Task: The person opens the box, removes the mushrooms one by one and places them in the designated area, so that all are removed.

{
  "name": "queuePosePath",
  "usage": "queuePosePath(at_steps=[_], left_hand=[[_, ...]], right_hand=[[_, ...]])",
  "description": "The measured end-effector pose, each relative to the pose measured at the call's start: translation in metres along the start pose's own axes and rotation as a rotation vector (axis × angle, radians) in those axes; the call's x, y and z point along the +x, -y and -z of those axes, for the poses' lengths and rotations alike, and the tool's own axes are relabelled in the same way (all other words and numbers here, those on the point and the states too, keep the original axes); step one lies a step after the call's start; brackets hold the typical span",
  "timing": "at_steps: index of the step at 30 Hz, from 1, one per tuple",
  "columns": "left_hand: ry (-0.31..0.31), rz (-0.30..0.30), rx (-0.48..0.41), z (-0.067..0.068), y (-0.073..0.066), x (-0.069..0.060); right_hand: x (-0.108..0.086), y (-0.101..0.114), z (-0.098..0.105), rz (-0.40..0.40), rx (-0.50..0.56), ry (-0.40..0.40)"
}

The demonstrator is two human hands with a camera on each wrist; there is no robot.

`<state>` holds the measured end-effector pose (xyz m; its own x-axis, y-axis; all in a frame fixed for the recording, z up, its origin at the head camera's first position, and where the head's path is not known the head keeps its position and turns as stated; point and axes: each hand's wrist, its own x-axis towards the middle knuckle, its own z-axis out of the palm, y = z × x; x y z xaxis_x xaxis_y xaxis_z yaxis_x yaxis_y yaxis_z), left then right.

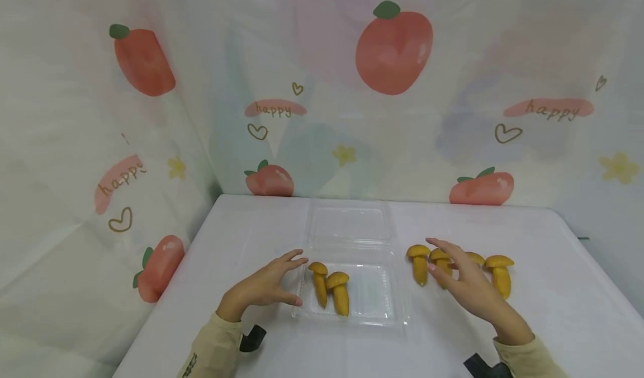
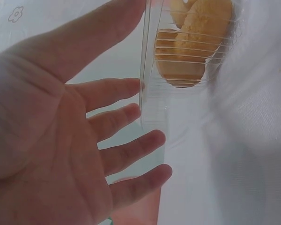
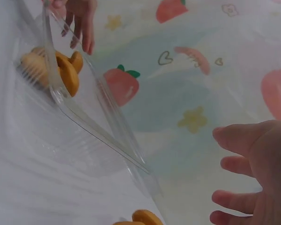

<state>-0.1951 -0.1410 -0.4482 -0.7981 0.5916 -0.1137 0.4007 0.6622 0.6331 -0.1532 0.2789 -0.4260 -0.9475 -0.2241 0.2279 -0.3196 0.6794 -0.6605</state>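
Note:
A clear plastic box [image 1: 369, 288] lies open, its lid behind it. Two yellow mushrooms [image 1: 340, 294] stand side by side in its left half. At the box's left edge is the left hand [image 1: 266, 284], fingers spread and thumb near the rim; in the left wrist view the left hand [image 2: 79, 126] holds nothing, its fingertips by the clear wall [image 2: 152, 101]. Over a row of several yellow mushrooms [image 1: 501, 276] to the right hovers the right hand [image 1: 473, 286], fingers apart and empty. In the right wrist view the right hand [image 3: 262, 173] is away from the box [image 3: 84, 140].
The white table [image 1: 261, 221] has rounded back corners. Behind and to the left hangs a pale cloth [image 1: 322, 59] printed with red fruit. Black straps or devices [image 1: 252, 339] sit at both wrists.

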Motion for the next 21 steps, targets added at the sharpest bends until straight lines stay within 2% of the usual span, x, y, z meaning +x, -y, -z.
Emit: queuePosePath(at_steps=[8, 17, 21], left_hand=[[0.019, 0.002, -0.009, -0.001, 0.003, 0.000], [0.043, 0.006, -0.029, 0.001, 0.003, 0.000], [0.042, 0.013, -0.017, 0.001, 0.004, -0.001]], right_hand=[[0.001, 0.017, -0.027, 0.073, 0.041, 0.041], [0.001, 0.028, -0.056, 0.102, 0.066, 0.111], [0.002, 0.033, -0.064, 0.109, 0.078, 0.102]])
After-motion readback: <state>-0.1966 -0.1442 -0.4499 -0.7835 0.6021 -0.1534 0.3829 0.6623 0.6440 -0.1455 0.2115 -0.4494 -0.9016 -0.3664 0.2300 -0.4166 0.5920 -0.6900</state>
